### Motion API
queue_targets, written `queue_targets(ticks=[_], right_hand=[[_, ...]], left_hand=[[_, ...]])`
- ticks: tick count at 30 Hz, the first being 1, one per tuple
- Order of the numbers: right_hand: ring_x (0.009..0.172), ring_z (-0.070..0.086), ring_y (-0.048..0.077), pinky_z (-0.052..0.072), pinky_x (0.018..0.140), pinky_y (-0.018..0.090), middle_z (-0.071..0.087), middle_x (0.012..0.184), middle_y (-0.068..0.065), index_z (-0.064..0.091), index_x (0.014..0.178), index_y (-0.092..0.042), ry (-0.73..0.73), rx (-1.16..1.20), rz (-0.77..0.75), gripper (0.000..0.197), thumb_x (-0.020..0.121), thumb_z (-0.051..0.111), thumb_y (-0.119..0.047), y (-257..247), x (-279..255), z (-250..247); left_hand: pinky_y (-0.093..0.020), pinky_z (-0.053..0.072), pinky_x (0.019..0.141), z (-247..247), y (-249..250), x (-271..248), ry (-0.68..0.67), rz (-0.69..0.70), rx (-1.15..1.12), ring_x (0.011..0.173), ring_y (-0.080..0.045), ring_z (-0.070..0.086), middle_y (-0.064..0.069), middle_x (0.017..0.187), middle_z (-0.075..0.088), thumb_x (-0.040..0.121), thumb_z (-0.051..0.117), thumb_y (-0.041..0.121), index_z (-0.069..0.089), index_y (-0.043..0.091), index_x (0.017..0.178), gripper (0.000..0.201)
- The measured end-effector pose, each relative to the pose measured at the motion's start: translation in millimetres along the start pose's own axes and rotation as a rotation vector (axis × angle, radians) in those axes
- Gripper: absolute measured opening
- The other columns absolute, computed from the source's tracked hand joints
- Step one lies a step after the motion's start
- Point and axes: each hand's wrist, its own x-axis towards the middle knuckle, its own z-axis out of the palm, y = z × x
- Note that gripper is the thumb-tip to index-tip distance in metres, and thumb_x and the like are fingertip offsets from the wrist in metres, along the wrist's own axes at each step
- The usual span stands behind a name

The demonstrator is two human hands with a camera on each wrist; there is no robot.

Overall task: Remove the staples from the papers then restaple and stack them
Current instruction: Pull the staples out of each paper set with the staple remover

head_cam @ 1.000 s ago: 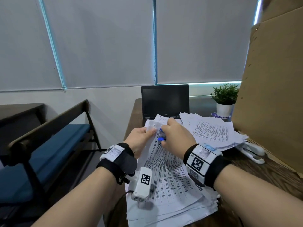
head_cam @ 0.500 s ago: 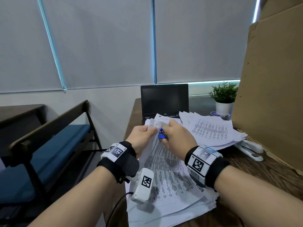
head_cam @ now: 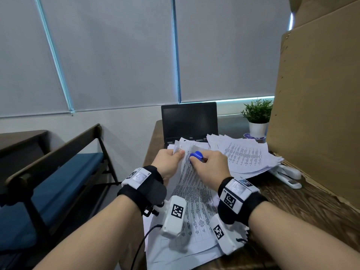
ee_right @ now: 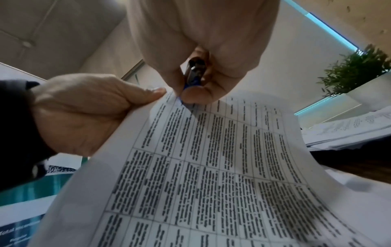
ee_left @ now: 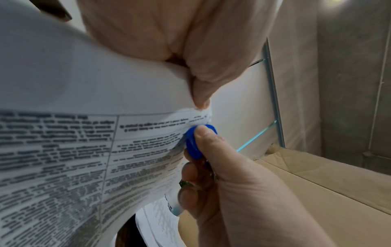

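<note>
Two hands met at the far corner of one stapled sheet set (head_cam: 192,184), lifted off the paper pile (head_cam: 175,250) at the near edge of the table (head_cam: 311,207). Left hand (head_cam: 168,164) pinched that corner, thumb on top, fingers clamped on the paper. Right hand (head_cam: 211,168) had its fingers closed round a blue staple remover (head_cam: 196,155), thumb pressing its blue pad, nose at the corner just right of the left thumb. Staple itself too small to see.

To do this step well, prob.: keep the corner taut w/ the left pinch, slide the remover nose under the staple, lever gently, so the corner won't tear.

Sheet set's long axis ran near-to-far, stapled end pointing far & raised, near end drooping onto the pile. Remover's long axis lay roughly left-right, nose toward the left hand.

Second paper pile (head_cam: 247,154) sat far right, white stapler (head_cam: 286,175) just beside it on the right.
</note>
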Motion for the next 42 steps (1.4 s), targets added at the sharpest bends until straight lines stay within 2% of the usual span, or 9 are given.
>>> queue_targets(ticks=[5,9,14,20,23,28,33,37,42], right_hand=[[0.057,0.060,0.023,0.059,0.063,0.043,0.060,0.054,0.004,0.070,0.064,-0.011,-0.025,0.115,0.122,0.025,0.084,0.071,-0.026,-4,5,6],[0.055,0.057,0.022,0.059,0.061,0.045,0.060,0.057,0.005,0.071,0.067,-0.010,0.029,0.139,0.194,0.019,0.083,0.071,-0.018,-7,13,9],[0.069,0.064,0.029,0.060,0.069,0.039,0.064,0.068,0.008,0.073,0.078,-0.008,0.033,0.126,0.251,0.010,0.084,0.068,-0.015,-11,20,11],[0.064,0.064,0.030,0.060,0.070,0.045,0.064,0.075,0.010,0.067,0.095,0.002,0.213,0.155,0.547,0.019,0.082,0.064,-0.012,25,42,-46],[0.053,0.055,0.026,0.060,0.061,0.043,0.055,0.069,0.008,0.066,0.094,0.003,0.123,0.043,0.492,0.012,0.085,0.063,-0.004,39,38,-62],[0.069,0.066,0.032,0.058,0.061,0.038,0.060,0.072,0.011,0.060,0.084,0.001,-0.118,-0.486,0.418,0.014,0.088,0.059,-0.013,52,32,-83],[0.077,0.054,0.025,0.031,0.045,0.023,0.051,0.072,0.003,0.050,0.088,-0.008,-0.260,-0.882,0.389,0.014,0.091,0.057,-0.020,84,22,-115],[0.078,0.055,0.021,0.046,0.059,0.029,0.051,0.078,0.003,0.050,0.093,-0.008,-0.472,-1.023,0.441,0.024,0.089,0.063,-0.028,105,19,-122],[0.061,0.046,0.015,0.032,0.045,0.023,0.044,0.069,0.000,0.037,0.069,-0.015,-0.526,-1.051,0.400,0.039,0.086,0.071,-0.025,111,18,-121]], left_hand=[[-0.057,0.049,0.092,3,13,-9,0.047,0.003,0.038,0.087,-0.034,0.066,-0.022,0.091,0.070,0.094,0.056,0.035,0.065,-0.009,0.097,0.045],[-0.047,0.052,0.073,10,22,-13,0.092,0.034,0.089,0.068,-0.020,0.050,-0.011,0.068,0.053,0.088,0.055,0.041,0.060,-0.001,0.077,0.044],[-0.028,0.022,0.051,18,31,-19,0.134,0.102,0.170,0.051,-0.015,0.025,0.006,0.048,0.027,0.100,0.049,0.019,0.034,0.016,0.055,0.048],[-0.028,0.031,0.065,-2,39,-18,0.125,0.137,0.134,0.075,-0.016,0.040,-0.007,0.087,0.044,0.100,0.050,0.025,0.051,0.013,0.085,0.020],[-0.025,0.026,0.058,-9,47,-14,0.133,0.132,0.154,0.066,-0.010,0.035,-0.006,0.088,0.042,0.100,0.049,0.023,0.043,0.023,0.072,0.029],[-0.024,0.025,0.050,12,55,-10,0.084,0.101,0.364,0.056,-0.016,0.034,-0.002,0.063,0.037,0.101,0.045,0.024,0.035,0.018,0.063,0.040],[-0.027,0.030,0.056,32,35,3,0.074,0.015,0.618,0.058,-0.025,0.039,-0.004,0.057,0.038,0.101,0.042,0.023,0.046,0.006,0.061,0.044],[-0.027,0.035,0.063,29,13,17,0.112,-0.075,0.620,0.065,-0.025,0.045,-0.004,0.060,0.042,0.102,0.042,0.025,0.048,0.010,0.061,0.044],[-0.026,0.033,0.054,19,-6,23,0.167,-0.147,0.498,0.058,-0.025,0.044,-0.004,0.057,0.044,0.098,0.047,0.022,0.054,0.006,0.064,0.038]])
